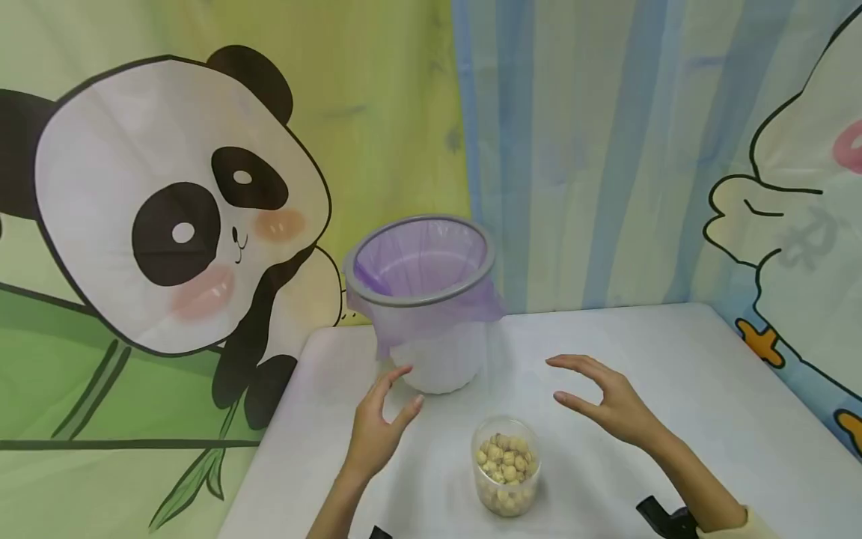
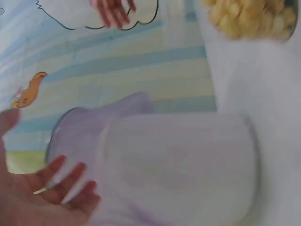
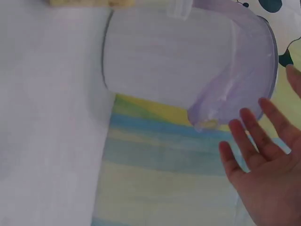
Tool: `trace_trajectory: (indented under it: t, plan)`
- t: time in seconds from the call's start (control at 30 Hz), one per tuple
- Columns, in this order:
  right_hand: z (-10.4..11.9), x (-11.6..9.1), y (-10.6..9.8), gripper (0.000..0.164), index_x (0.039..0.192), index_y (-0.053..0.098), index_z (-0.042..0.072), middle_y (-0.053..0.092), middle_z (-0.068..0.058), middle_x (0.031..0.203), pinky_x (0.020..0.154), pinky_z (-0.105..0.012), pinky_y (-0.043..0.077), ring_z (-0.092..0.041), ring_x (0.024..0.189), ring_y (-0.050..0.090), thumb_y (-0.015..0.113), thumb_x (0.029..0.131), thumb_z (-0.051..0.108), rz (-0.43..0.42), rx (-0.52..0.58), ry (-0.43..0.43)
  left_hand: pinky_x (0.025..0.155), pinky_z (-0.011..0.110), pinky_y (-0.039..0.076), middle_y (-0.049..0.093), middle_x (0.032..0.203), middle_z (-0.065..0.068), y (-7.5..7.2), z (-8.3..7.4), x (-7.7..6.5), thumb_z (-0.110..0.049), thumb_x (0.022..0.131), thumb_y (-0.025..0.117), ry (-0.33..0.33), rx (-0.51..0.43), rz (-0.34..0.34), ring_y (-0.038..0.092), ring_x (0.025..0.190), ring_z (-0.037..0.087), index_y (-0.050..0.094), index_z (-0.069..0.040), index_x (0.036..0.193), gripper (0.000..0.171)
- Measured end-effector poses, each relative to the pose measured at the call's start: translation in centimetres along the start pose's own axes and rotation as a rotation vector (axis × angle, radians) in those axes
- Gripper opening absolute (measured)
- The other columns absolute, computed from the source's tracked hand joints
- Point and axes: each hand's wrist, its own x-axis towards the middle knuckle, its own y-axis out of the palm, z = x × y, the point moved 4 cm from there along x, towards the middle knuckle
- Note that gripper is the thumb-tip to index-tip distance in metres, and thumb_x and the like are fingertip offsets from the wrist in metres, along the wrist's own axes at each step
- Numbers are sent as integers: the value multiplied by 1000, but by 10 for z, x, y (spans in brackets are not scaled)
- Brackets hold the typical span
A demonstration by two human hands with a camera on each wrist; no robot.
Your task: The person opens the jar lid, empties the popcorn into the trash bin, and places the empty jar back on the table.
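A white bin (image 1: pixel 438 358) stands upright at the back of the table, lined with a purple plastic bag (image 1: pixel 431 318) under a grey rim ring (image 1: pixel 419 299). Nearer the front is a clear jar (image 1: pixel 506 490) holding many small round pale-yellow pieces (image 1: pixel 506 458). My left hand (image 1: pixel 377 430) hovers left of the jar, in front of the bin, fingers and thumb spread apart. To the right of the jar my right hand (image 1: pixel 616 404) is likewise spread, touching nothing. Both wrist views show the palms with loose fingers: the left hand (image 2: pixel 51 193) and the right hand (image 3: pixel 268 155).
The white table (image 1: pixel 646 367) carries the bin and jar. Behind it hangs a printed curtain with a panda (image 1: pixel 182 224) on the left and blue stripes (image 1: pixel 566 150) further right. A black strap piece (image 1: pixel 667 518) sits at the right wrist.
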Motion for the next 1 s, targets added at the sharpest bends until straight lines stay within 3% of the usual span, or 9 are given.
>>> trace_trajectory:
  t: [0.13, 0.2, 0.3, 0.43, 0.53, 0.67, 0.8, 1.0]
  plan:
    - [5, -6, 27, 61, 135, 46, 12, 48, -3, 133, 94, -35, 40, -16, 122, 43, 71, 80, 7, 115, 216, -83, 105, 42, 29, 43, 134, 18, 29, 11, -18, -7, 89, 59, 97, -372, 91, 37, 127, 29, 39, 1, 134, 50]
    - [6, -10, 41, 70, 139, 39, 7, 44, -8, 138, 97, -34, 37, -19, 125, 39, 71, 77, 3, 178, 318, -120, 106, 41, 26, 37, 136, 23, 45, 20, -28, -11, 90, 59, 124, -518, 149, 32, 129, 31, 31, 4, 137, 56]
    - [4, -18, 60, 83, 143, 27, 1, 34, -14, 144, 102, -33, 33, -26, 130, 32, 73, 74, 1, 267, 445, -162, 107, 44, 24, 29, 141, 25, 69, 33, -42, -29, 88, 63, 131, -639, 238, 25, 132, 34, 20, 4, 141, 76]
    - [-1, -28, 79, 93, 145, 18, 1, 25, -14, 148, 106, -35, 28, -29, 135, 23, 76, 74, 13, 356, 558, -147, 107, 48, 20, 23, 147, 19, 96, 46, -58, -44, 75, 73, 60, -634, 369, 19, 135, 33, 11, -3, 146, 103]
    - [-4, -34, 87, 95, 146, 17, 3, 22, -11, 150, 104, -55, 22, -26, 137, 17, 77, 75, 22, 394, 594, -97, 106, 52, 20, 19, 150, 13, 112, 54, -67, -40, 68, 80, -40, -555, 470, 19, 136, 31, 6, -11, 148, 113]
    - [-3, -39, 92, 96, 147, 18, 6, 21, -9, 151, 90, -77, 11, -20, 138, 13, 78, 74, 22, 424, 627, -37, 106, 54, 18, 17, 152, 8, 129, 60, -76, -26, 61, 87, -149, -503, 576, 22, 136, 25, 3, -23, 149, 122]
    - [-1, -43, 94, 96, 147, 21, 10, 23, -11, 150, 89, -77, 10, -18, 138, 15, 80, 71, 15, 426, 639, -5, 108, 45, 21, 24, 148, 8, 142, 60, -78, -11, 58, 88, -136, -567, 636, 29, 132, 21, 6, -29, 147, 123]
    - [0, -47, 96, 97, 146, 24, 10, 25, -13, 149, 92, -76, 9, -18, 138, 16, 81, 68, 9, 421, 652, 0, 105, 34, 29, 37, 138, 2, 147, 61, -80, -5, 59, 86, -99, -580, 636, 40, 123, 18, 15, -24, 145, 113]
